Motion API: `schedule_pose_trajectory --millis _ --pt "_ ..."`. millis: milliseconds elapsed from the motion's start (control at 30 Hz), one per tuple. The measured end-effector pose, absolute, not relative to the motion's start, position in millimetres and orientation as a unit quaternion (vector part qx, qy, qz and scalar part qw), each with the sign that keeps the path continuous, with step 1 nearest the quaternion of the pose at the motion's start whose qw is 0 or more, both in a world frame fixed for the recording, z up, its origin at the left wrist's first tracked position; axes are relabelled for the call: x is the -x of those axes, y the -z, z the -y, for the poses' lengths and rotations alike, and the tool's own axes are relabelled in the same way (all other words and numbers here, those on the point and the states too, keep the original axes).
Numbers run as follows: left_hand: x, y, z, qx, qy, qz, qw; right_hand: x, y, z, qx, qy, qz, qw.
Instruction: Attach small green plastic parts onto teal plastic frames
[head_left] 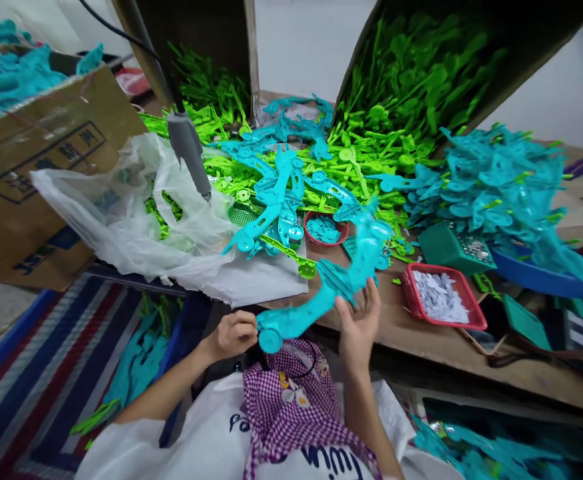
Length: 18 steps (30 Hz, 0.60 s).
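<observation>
A long, curved turquoise plastic part [304, 313] with a round disc at its near end is held up in front of my apron. My left hand [234, 333] pinches it by the disc end. My right hand [358, 323] grips its middle, thumb on the near face and fingers behind. Beyond it on the bench lie more turquoise parts [286, 180] and a thin green plastic strip [284, 250]. A small red bowl [326, 243] of turquoise bits stands just behind the held part. To the right of my right hand sits a red tray [476, 320] with white pieces.
A grey electric screwdriver [188, 150] hangs at left above a white plastic bag [121, 230]. Cardboard boxes of green strips [416, 87] stand behind. At right, turquoise parts [501, 180] heap over a blue basin [546, 273], beside a green box [451, 250] of small metal pieces.
</observation>
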<state>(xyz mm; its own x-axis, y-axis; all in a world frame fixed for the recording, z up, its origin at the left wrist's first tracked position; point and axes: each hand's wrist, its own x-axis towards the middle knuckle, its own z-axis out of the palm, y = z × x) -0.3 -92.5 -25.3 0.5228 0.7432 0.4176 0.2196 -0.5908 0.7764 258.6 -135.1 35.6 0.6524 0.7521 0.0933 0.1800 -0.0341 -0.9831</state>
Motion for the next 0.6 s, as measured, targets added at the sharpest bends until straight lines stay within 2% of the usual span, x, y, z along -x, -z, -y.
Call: schedule_pose_trajectory --millis 133,233,300,400,467,533,600 --pt "0 6 69 -0.831 -0.3 -0.253 0.395 -271 -13 177 0.715 -0.314 0.322 0.535" --pt "-2 -17 45 -0.839 -0.259 -0.277 0.392 -263 15 188 0.709 -0.367 0.28 0.533" --pt "7 -37 33 -0.83 -0.292 -0.336 0.336 -255 29 186 0.703 -0.381 0.261 0.541" --pt "38 -70 13 -0.751 -0.423 -0.48 0.163 -249 37 172 0.702 -0.392 0.255 0.536" --pt "64 -91 -9 -0.677 -0.455 -0.574 0.08 -250 38 161 0.699 -0.398 0.251 0.538" --pt "81 -107 -42 -0.668 -0.365 -0.645 0.071 -251 39 152 0.691 -0.391 0.23 0.563" --pt "87 -114 -80 -0.697 -0.22 -0.677 0.086 -251 38 146 0.681 -0.382 0.199 0.593"
